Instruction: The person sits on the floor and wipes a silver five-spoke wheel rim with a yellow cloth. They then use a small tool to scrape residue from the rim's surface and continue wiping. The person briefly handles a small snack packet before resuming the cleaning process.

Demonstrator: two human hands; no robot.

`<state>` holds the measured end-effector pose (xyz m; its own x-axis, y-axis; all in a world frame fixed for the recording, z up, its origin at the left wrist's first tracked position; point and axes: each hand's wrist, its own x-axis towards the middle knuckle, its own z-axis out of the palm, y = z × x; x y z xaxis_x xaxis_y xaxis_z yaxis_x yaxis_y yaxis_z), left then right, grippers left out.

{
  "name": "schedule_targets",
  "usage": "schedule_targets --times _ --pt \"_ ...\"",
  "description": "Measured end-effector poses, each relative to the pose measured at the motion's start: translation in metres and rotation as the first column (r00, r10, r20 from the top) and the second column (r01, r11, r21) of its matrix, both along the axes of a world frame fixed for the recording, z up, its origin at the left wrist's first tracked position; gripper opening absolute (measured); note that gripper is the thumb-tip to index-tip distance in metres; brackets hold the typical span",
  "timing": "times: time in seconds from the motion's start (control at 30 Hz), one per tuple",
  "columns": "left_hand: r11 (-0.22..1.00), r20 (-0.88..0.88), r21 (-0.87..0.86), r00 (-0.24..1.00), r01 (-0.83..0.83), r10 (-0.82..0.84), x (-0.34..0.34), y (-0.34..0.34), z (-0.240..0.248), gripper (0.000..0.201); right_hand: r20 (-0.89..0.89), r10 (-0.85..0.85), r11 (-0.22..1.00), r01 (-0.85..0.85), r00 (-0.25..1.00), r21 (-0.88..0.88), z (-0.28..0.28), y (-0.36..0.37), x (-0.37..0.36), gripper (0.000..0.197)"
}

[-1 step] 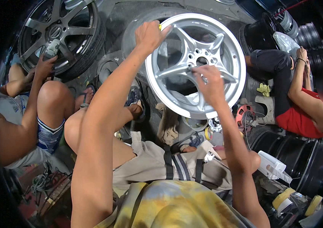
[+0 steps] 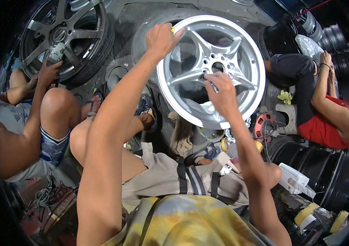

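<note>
A silver alloy wheel rim (image 2: 236, 44) with five spokes lies face up in front of me, over a dull grey tyre (image 2: 143, 41). My left hand (image 2: 161, 41) is closed at the rim's far left edge, its thumb lying along the inside. A bit of something yellow (image 2: 173, 30) shows by its fingers. Over the lower part of the hub is my right hand (image 2: 222, 93), fingers bent and pinched at a bolt hole. A small greyish thing shows under them, too hidden to name.
To the left, a person holds a pale tool (image 2: 57, 52) against a dark wheel (image 2: 74, 34) with a tyre. Another person in a red top (image 2: 334, 127) sits at right. Black rims (image 2: 322, 176), a red reel (image 2: 264, 123) and a tape roll (image 2: 225, 144) lie nearby.
My right hand, blurred a moment ago, shows sharper and has shifted slightly left at the hub. My left hand keeps its place on the rim.
</note>
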<state>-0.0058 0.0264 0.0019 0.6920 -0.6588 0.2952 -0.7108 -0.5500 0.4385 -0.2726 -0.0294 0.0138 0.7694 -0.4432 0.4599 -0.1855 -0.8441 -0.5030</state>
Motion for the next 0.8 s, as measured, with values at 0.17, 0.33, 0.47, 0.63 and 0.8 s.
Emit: schedule_targets --times 0.17,0.33,0.47,0.63,0.8 --pt "1.0 -0.016 -0.007 1.0 -0.003 0.003 0.0 0.0 0.0 0.057 0.014 0.052 0.996 -0.053 0.999 0.069 -0.014 0.008 -0.013 0.01" --pt "1.0 -0.004 0.004 1.0 -0.002 0.002 0.004 -0.003 -0.001 0.059 -0.104 0.14 0.944 -0.101 0.985 0.313 0.004 -0.034 -0.039 0.01" --pt "1.0 0.042 0.011 0.999 -0.014 0.013 0.006 -0.004 0.0 0.058 0.1 -0.163 0.986 0.165 0.982 -0.01 0.006 -0.064 -0.005 0.011" --pt "1.0 0.04 0.003 0.999 -0.007 0.007 0.006 -0.004 0.001 0.06 0.0 -0.092 0.984 0.091 0.996 -0.153 -0.019 -0.054 0.029 0.016" --pt "1.0 0.004 -0.014 1.0 0.011 -0.011 0.006 -0.005 0.001 0.064 -0.079 0.23 0.945 -0.242 0.97 -0.22 -0.019 -0.06 0.02 0.021"
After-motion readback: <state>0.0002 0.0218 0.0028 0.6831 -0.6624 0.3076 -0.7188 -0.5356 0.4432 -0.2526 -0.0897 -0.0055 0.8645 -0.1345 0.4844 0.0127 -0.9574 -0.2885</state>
